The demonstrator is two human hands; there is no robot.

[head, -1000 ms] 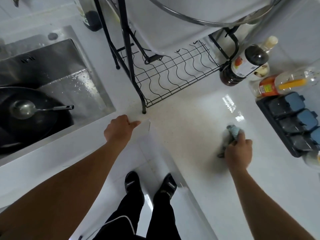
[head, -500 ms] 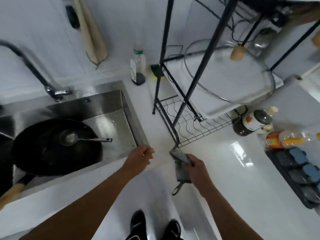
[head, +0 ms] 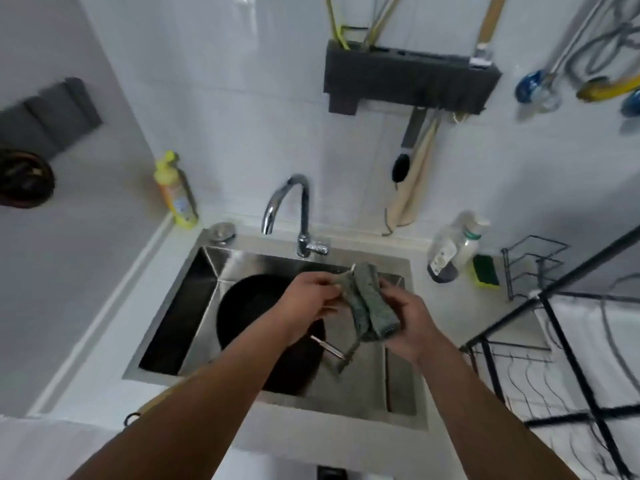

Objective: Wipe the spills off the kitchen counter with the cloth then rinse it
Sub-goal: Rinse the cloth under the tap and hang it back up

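A grey-green cloth (head: 367, 302), folded and bunched, hangs between both hands over the steel sink (head: 204, 271). My left hand (head: 311, 296) pinches its upper left edge. My right hand (head: 408, 320) grips its right side from below. A loose strip of the cloth dangles down toward the basin. The chrome faucet (head: 294, 209) stands just behind the cloth, and no water shows running from its spout. A black wok (head: 242, 306) lies in the basin under my left arm.
A yellow soap bottle (head: 176, 192) stands at the sink's back left corner. A clear bottle (head: 450, 247) and a green sponge (head: 486, 270) sit at the right, beside a black wire dish rack (head: 554, 341). A dark utensil holder (head: 408, 77) hangs on the tiled wall.
My right hand carried the cloth from the counter on the right to above the sink. My left hand left the counter edge and took hold of the cloth. The view swung toward the faucet.
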